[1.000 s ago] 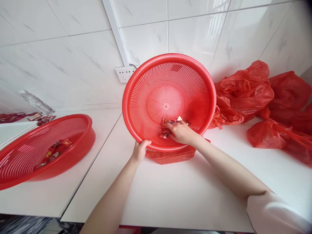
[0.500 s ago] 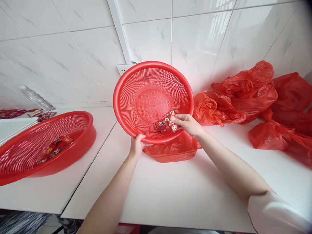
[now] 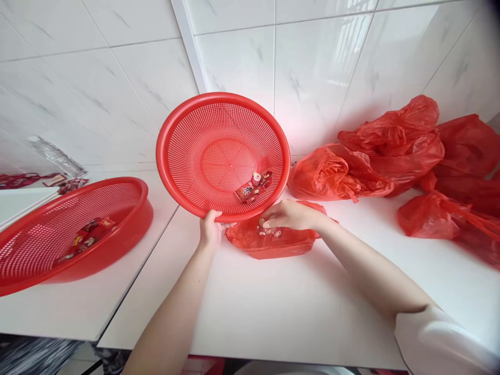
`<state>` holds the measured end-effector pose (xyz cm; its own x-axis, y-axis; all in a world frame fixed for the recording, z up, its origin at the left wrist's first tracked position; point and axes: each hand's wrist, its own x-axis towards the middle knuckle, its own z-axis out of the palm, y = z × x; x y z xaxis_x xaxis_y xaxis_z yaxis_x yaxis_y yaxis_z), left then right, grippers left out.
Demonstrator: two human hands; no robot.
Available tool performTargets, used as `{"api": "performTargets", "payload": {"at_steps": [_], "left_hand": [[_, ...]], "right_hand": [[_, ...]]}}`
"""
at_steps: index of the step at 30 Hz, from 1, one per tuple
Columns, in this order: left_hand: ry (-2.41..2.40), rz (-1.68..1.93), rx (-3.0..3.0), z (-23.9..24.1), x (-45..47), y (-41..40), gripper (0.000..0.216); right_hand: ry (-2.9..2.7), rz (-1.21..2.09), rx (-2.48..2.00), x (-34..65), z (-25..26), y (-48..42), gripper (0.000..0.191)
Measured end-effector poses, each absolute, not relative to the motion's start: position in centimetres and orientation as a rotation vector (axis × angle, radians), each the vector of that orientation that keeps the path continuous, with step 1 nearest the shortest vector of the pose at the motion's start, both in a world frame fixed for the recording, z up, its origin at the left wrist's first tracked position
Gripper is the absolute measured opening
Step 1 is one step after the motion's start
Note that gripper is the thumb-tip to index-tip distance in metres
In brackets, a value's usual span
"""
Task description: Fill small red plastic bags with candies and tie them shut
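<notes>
A round red plastic colander (image 3: 222, 101) is tilted toward me above the white table. My left hand (image 3: 211, 232) is closed on its near rim. Low in the colander lie a few small wrapped packets (image 3: 246, 191), mostly red with printed patterns. A red plastic bag (image 3: 281, 249) lies open just below the rim. My right hand (image 3: 291, 214) is over the bag's mouth, thumb and fingers apart. Right under the thumb is a blurred, patterned red-and-white packet (image 3: 270, 230), which looks let go into the bag.
At the left stands another red colander (image 3: 133, 208) holding several wrapped packets. Behind it are a clear plastic bottle (image 3: 58, 156) and more red wrappers (image 3: 23, 180). Bunched red plastic bags (image 3: 394, 146) fill the right side against the tiled wall. A seam divides the white tabletop (image 3: 297, 302).
My right hand has moved down from inside the colander to the bag, bringing a packet along. My left hand has shifted the colander left and slightly up.
</notes>
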<state>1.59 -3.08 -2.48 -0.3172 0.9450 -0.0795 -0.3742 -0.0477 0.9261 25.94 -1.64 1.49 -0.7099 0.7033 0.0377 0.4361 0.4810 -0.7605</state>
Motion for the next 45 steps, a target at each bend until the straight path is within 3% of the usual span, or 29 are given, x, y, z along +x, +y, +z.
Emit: {"api": "performTargets", "payload": {"at_steps": [5,11,16,21,25,31,40,45], "left_hand": [[1.152,1.605,0.732,-2.5,1.9,-3.2,0.024],[1.151,1.527,0.826,-3.2,2.7,-3.7,0.026],[1.136,1.424,0.884,-3.6,3.7,-4.8,0.024],[1.136,1.450,0.886,-3.5,3.9,-5.0,0.019],[1.129,1.477,0.897,-3.6,3.7,-4.8,0.019],[1.148,1.489,0.861,-3.7,3.4,-4.3,0.021],[1.196,1.570,0.814,-3.1,2.2,-3.5,0.030],[1.199,1.611,0.827,-2.9,1.5,-3.3,0.026]], "right_hand": [[-2.292,0.230,-1.396,25.4,1.0,-1.7,0.037],[-2.266,-0.050,-1.203,25.3,0.6,-1.2,0.023],[-2.426,0.122,-1.273,25.2,-0.4,-0.7,0.035],[-2.511,0.364,-0.961,25.4,0.0,-1.0,0.041],[-2.598,0.368,-0.795,25.5,0.7,-1.3,0.038],[-2.555,0.692,-0.577,25.4,1.0,-1.2,0.024],[-2.402,0.766,-0.761,28.0,3.1,-1.0,0.022],[-2.379,0.504,-0.870,28.1,3.0,-0.7,0.024]]}}
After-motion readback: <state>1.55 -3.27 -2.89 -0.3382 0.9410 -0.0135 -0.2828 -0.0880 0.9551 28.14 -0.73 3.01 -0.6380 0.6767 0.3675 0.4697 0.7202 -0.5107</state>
